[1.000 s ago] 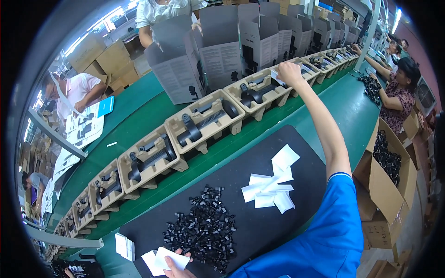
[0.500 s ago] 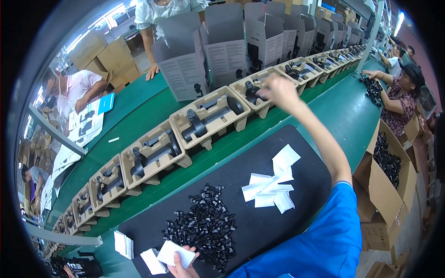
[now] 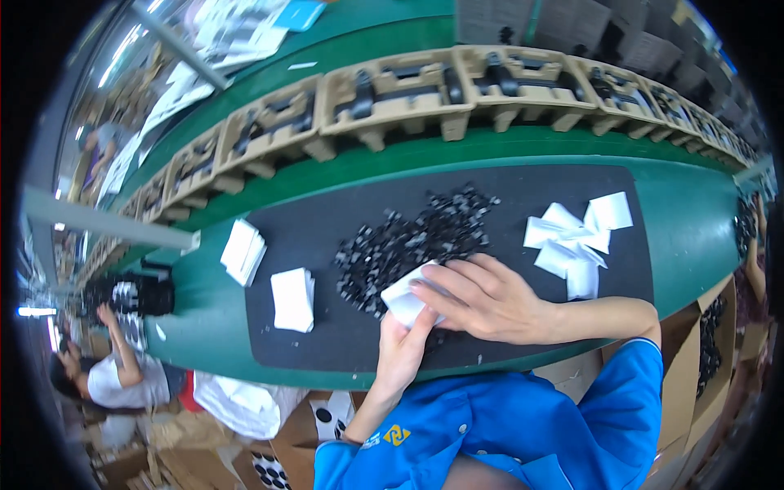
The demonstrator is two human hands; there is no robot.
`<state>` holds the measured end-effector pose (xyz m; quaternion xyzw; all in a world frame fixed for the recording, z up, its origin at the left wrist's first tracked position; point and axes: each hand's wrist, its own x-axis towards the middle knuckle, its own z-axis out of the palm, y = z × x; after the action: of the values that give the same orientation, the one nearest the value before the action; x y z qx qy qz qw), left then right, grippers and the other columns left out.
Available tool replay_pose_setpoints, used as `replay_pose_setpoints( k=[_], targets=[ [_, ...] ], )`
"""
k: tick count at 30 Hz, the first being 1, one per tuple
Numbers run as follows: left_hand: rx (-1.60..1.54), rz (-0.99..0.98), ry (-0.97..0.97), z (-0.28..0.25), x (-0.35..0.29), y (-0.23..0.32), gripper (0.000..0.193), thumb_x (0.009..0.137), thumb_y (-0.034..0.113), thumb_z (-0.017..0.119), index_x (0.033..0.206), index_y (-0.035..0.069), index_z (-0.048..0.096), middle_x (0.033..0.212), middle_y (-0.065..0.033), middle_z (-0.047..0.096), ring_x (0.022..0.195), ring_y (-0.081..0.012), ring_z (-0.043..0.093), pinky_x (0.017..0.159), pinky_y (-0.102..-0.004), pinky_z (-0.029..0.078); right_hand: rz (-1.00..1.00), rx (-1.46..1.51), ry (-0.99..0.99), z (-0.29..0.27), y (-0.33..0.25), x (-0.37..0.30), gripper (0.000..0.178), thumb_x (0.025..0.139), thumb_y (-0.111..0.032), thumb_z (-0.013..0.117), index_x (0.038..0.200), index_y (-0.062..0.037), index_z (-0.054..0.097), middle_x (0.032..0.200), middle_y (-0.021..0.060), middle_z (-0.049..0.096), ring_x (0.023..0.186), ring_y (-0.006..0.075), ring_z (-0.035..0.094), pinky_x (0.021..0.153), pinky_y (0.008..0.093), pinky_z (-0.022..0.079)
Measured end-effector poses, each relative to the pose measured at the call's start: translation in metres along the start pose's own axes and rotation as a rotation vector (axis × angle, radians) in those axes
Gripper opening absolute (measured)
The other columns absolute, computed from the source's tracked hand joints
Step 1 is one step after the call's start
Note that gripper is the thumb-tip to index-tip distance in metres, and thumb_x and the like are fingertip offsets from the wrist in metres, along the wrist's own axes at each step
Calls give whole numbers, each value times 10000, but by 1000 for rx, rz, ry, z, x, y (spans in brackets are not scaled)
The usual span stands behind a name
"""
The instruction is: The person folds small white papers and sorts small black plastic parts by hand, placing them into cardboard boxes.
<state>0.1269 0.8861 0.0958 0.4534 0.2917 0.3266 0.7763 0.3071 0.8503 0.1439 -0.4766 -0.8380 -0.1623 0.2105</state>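
In front of my chest, my left hand (image 3: 398, 353) is closed round a small stack of white paper slips (image 3: 403, 300). My right hand (image 3: 494, 300) lies over the same slips, its fingers and thumb pressed on them. Just beyond is a heap of small black cable-like pieces with shiny ends (image 3: 412, 237). A neat stack of white slips (image 3: 292, 299) lies left of my hands, with another stack (image 3: 242, 252) farther left. Loose white slips (image 3: 563, 241) overlap on the right. A black mat (image 3: 327, 200) lies beneath most of these.
Moulded cardboard trays (image 3: 400, 110) with black devices stand in a row along the green bench (image 3: 678, 196). Grey boxes (image 3: 494, 23) stand behind them. An open carton (image 3: 678, 396) is at lower right. One person (image 3: 131, 384) works at far left.
My right hand has come back from a tray to the slips in my left hand. The view has swung down and left, and both hands now meet at the paper.
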Motion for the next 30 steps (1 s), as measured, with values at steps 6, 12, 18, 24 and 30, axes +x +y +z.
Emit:
replay_pose_setpoints(
  k=[6, 12, 18, 24, 30],
  targets=[
    [13, -30, -71, -10, -17, 15, 372, 963, 110, 527, 1302, -29, 465, 1205, -100, 581, 1096, -174, 571, 931, -314, 476, -157, 34, -15, -16, -18, 4, 329, 829, -183, 616, 1143, -83, 617, 1046, 37, 601, 762, 118, 563, 501, 218, 399],
    [359, -156, -218, -24, -36, 31, 301, 807, 98, 693, 1074, -19, 615, 965, -73, 664, 876, -135, 640, 784, -280, 505, 74, 1008, -267, -24, -18, 11, 131, 906, -161, 613, 975, -50, 623, 840, 51, 665, 575, 167, 626, 427, 278, 484],
    [449, -130, -41, -38, -40, 30, 313, 666, 57, 792, 944, -10, 664, 913, -81, 677, 849, -141, 640, 769, -274, 501, 73, 991, -104, -28, -6, 14, 125, 888, -174, 609, 964, -77, 593, 866, 53, 626, 659, 247, 634, 505, 336, 527],
    [322, -6, 83, -52, -36, 37, 267, 677, -82, 754, 911, -15, 644, 887, -84, 679, 822, -130, 643, 749, -254, 512, 294, 146, -259, 35, 40, -20, 240, 810, -227, 684, 1005, -98, 630, 913, 37, 544, 809, 211, 601, 570, 338, 503],
    [271, 0, 110, -51, -45, 34, 255, 661, -104, 747, 882, -19, 654, 879, -106, 675, 809, -148, 650, 748, -262, 525, 297, 262, -288, 47, 37, -15, 131, 762, -100, 651, 765, 17, 591, 825, 140, 590, 779, 303, 653, 610, 394, 542]
  ],
)
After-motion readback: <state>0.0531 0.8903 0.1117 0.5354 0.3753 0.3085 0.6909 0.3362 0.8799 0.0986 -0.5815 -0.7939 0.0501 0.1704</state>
